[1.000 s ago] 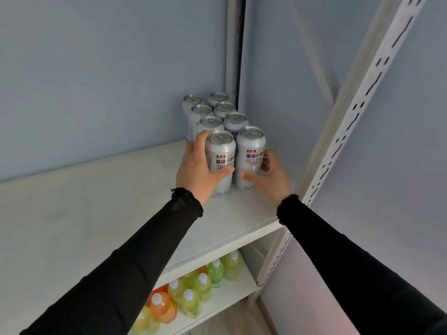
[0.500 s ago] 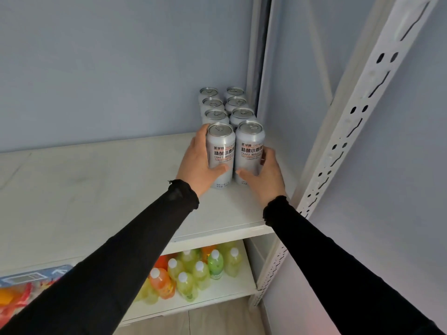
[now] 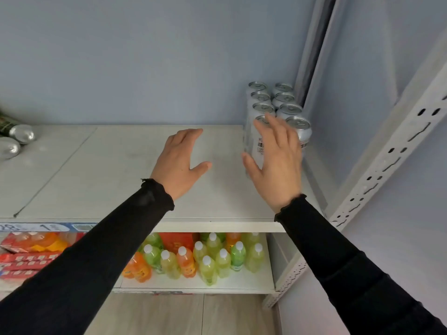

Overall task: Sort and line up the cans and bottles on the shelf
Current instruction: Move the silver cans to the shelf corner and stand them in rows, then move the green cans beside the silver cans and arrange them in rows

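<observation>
Several silver cans (image 3: 285, 105) stand in two tidy rows in the back right corner of the white shelf (image 3: 116, 170). My right hand (image 3: 275, 163) hovers open just in front of the front cans, fingers spread, hiding part of the front left can. My left hand (image 3: 179, 163) is open too, palm down over bare shelf to the left of the cans, holding nothing. Two more silver cans (image 3: 14, 141) lie on their sides at the far left of the shelf.
The lower shelf holds many yellow, green and orange bottles (image 3: 205, 255), a red box (image 3: 179, 240) and red packs (image 3: 24, 252) at the left. A perforated white upright (image 3: 377, 170) frames the right side. Blue wall behind.
Both hands have let go of the two front cans and pulled back, the left hand moving left. The view has swung left and down, showing more shelf.
</observation>
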Available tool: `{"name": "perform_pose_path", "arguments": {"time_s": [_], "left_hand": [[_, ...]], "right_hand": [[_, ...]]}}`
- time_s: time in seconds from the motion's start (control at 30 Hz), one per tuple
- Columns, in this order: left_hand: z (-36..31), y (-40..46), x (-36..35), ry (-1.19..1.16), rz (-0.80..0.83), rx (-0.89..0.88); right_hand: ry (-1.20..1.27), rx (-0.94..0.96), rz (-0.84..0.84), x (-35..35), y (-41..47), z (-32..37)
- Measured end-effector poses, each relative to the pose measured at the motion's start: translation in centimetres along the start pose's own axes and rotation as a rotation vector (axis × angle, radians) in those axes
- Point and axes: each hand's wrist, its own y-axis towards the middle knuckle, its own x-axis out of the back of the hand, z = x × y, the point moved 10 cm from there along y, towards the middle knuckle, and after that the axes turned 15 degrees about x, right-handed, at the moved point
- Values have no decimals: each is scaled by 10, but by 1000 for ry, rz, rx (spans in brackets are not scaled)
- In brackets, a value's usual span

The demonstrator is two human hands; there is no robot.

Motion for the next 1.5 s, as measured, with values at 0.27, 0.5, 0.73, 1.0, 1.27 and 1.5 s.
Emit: {"name": "perform_pose_path", "arguments": {"time_s": [0.27,0.5,0.73,1.0,1.27,1.5], "left_hand": [[148,-25,88,64,-90,192],[304,-46,173,69,-137,315],[432,-46,238,45,-152,386],[534,13,257,-271,-133,626],[614,98,260,-451,-129,1036],[658,131,234,-590,31,1235]], "right_hand": [[203,193,227,-127,40,143],[319,251,350,-234,78,286],[474,161,421,-322,111,391],[535,58,511,-407,166,422],[605,2,625,-507,256,424],[592,-48,865,-597,281,441]]}}
